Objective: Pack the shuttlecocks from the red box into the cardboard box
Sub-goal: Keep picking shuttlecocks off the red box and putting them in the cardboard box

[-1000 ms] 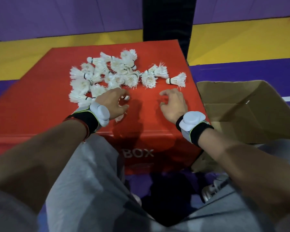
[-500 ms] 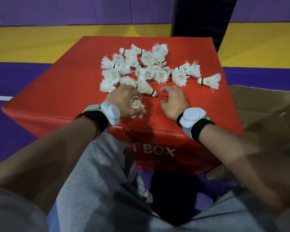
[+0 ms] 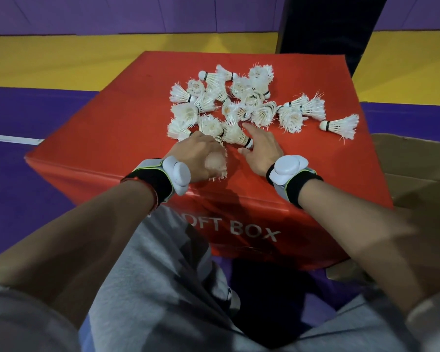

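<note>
Several white feather shuttlecocks point(image 3: 241, 97) lie in a heap on top of the red box point(image 3: 112, 138). One lone shuttlecock point(image 3: 341, 125) lies apart at the right. My left hand point(image 3: 198, 158) is closed around a shuttlecock point(image 3: 217, 165) at the near edge of the heap, its feathers sticking out toward me. My right hand point(image 3: 262, 151) is beside it, fingers spread, thumb and forefinger at the cork of another shuttlecock point(image 3: 236, 135) that still lies on the box. The cardboard box point(image 3: 417, 174) stands open to the right of the red box.
The red box bears white lettering on its front and stands on a purple and yellow floor. A dark pillar point(image 3: 328, 24) rises behind it. My knees in grey trousers point(image 3: 163, 275) are just in front of the box.
My left hand has closed on a shuttlecock and drawn it toward me. My right hand has reached forward to the cork of another one. The view has turned left.
</note>
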Demonstrator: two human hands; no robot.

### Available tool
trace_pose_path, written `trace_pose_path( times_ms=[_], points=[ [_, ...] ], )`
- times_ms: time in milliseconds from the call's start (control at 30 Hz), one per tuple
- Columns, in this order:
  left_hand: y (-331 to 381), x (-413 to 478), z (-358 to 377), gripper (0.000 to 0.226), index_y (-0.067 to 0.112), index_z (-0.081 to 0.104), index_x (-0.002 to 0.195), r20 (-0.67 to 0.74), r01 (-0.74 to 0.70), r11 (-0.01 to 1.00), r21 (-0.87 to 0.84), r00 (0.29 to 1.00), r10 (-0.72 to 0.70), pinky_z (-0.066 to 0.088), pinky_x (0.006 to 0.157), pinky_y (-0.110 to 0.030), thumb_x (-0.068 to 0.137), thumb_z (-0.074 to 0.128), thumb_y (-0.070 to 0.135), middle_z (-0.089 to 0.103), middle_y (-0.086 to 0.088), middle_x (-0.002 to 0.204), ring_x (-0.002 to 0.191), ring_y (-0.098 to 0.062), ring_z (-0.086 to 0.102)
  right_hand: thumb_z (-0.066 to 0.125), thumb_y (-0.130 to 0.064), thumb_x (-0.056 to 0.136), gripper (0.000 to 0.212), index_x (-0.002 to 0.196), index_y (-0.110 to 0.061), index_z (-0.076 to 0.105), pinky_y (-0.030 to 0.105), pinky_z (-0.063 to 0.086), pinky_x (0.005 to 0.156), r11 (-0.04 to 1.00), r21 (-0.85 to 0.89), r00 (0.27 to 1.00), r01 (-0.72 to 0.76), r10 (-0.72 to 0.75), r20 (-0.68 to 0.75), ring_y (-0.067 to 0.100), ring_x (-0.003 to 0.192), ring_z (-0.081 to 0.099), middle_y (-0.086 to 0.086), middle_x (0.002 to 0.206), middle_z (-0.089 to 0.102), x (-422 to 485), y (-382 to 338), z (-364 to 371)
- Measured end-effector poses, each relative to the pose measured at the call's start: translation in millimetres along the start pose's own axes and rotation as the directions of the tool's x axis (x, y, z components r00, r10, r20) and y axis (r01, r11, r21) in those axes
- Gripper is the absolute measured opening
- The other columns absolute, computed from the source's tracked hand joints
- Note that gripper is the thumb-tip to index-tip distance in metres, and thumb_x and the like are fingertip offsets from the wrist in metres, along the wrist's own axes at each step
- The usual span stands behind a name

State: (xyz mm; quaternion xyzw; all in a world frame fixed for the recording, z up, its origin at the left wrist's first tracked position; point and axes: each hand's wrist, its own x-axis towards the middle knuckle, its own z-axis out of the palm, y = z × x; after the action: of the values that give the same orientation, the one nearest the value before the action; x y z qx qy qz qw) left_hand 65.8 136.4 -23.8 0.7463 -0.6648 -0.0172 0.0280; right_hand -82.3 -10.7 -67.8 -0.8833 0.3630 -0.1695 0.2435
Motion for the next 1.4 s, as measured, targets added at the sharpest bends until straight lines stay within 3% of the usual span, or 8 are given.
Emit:
trace_pose_path(
  times_ms=[267, 467, 633, 733, 833, 1033, 1167, 1400],
  points=[
    [-1, 0, -1, 0.036, 0.032, 0.062, 0.127, -0.081, 0.247, 0.962, -0.115, 0.963, -0.257, 0.051, 0.078, -0.04, 0.093, 0.055, 0.018, 0.061, -0.007, 0.121, 0.11, -0.031, 0.057, 0.065, -0.025, 0.093, 0.042, 0.132, -0.026, 0.053, 0.045, 0.048, 0.09, 1.0, -0.005, 0.997, 0.007, -0.007, -0.072, 0.028, 0.115, 0.052, 0.0, 0.122, 0.064, -11, 3, 3],
    [10, 6, -9, 0.041, 0.033, 0.064, 0.124, -0.209, 0.27, 0.945, -0.185, 0.929, -0.306, 0.046, 0.076, -0.037, 0.09, 0.053, 0.013, 0.058, -0.01, 0.123, 0.112, -0.032, 0.055, 0.067, -0.02, 0.091, 0.046, 0.134, -0.024, 0.054, 0.042, 0.053, 0.09, 0.993, 0.119, 0.994, -0.018, 0.031, -0.108, 0.024, 0.107, 0.061, 0.0, 0.124, 0.064, -14, 10, -7],
    [30, 14, -24, 0.039, 0.021, 0.069, 0.114, -0.31, 0.273, 0.92, -0.282, 0.881, -0.357, 0.049, 0.064, -0.039, 0.081, 0.052, 0.008, 0.07, -0.012, 0.097, 0.089, -0.037, 0.061, 0.068, -0.018, 0.09, 0.049, 0.136, -0.021, 0.054, 0.041, 0.054, 0.088, 0.989, 0.143, 0.988, -0.034, 0.055, -0.147, 0.024, 0.104, 0.063, 0.002, 0.124, 0.065, -18, 20, -23],
    [40, 21, -28, 0.035, 0.015, 0.071, 0.105, -0.331, 0.216, 0.915, -0.34, 0.884, -0.331, 0.054, 0.064, -0.043, 0.078, 0.05, 0.006, 0.068, -0.012, 0.081, 0.075, -0.037, 0.059, 0.068, -0.019, 0.09, 0.049, 0.137, -0.021, 0.052, 0.041, 0.054, 0.087, 0.988, 0.15, 0.981, -0.046, 0.073, -0.178, 0.024, 0.102, 0.063, 0.001, 0.123, 0.065, -21, 26, -33],
    [55, 31, -28, 0.033, 0.011, 0.071, 0.101, -0.342, 0.171, 0.919, -0.355, 0.892, -0.298, 0.043, 0.057, -0.034, 0.08, 0.047, 0.002, 0.061, -0.012, 0.07, 0.065, -0.034, 0.05, 0.067, -0.022, 0.091, 0.052, 0.14, -0.022, 0.049, 0.042, 0.054, 0.087, 0.986, 0.156, 0.975, -0.058, 0.089, -0.204, 0.024, 0.101, 0.063, 0.0, 0.123, 0.064, -28, 36, -47],
    [96, 56, -27, 0.038, 0.01, 0.072, 0.107, -0.361, 0.115, 0.913, -0.392, 0.893, -0.268, 0.035, 0.059, -0.027, 0.082, 0.047, -0.002, 0.058, -0.006, 0.068, 0.064, -0.033, 0.051, 0.068, -0.025, 0.09, 0.054, 0.14, -0.025, 0.046, 0.044, 0.054, 0.088, 0.98, 0.161, 0.955, -0.113, 0.151, -0.254, 0.023, 0.101, 0.063, -0.003, 0.123, 0.064, -48, 65, -76],
    [129, 82, -18, 0.032, 0.015, 0.072, 0.104, -0.373, 0.048, 0.906, -0.421, 0.901, -0.221, 0.046, 0.061, -0.034, 0.088, 0.049, 0.002, 0.07, -0.011, 0.079, 0.069, -0.03, 0.058, 0.068, -0.026, 0.089, 0.053, 0.138, -0.026, 0.049, 0.041, 0.053, 0.086, 0.973, 0.139, 0.922, -0.182, 0.218, -0.321, 0.022, 0.101, 0.063, -0.005, 0.121, 0.065, -70, 94, -101],
    [204, 115, -2, 0.03, 0.01, 0.069, 0.099, -0.318, -0.086, 0.885, -0.458, 0.945, -0.073, 0.05, 0.069, -0.035, 0.081, 0.046, 0.0, 0.069, -0.01, 0.078, 0.076, -0.035, 0.062, 0.067, -0.028, 0.089, 0.049, 0.136, -0.024, 0.05, 0.036, 0.051, 0.083, 0.934, 0.15, 0.842, -0.324, 0.357, -0.404, 0.021, 0.101, 0.064, -0.006, 0.117, 0.068, -115, 153, -147]
  ],
)
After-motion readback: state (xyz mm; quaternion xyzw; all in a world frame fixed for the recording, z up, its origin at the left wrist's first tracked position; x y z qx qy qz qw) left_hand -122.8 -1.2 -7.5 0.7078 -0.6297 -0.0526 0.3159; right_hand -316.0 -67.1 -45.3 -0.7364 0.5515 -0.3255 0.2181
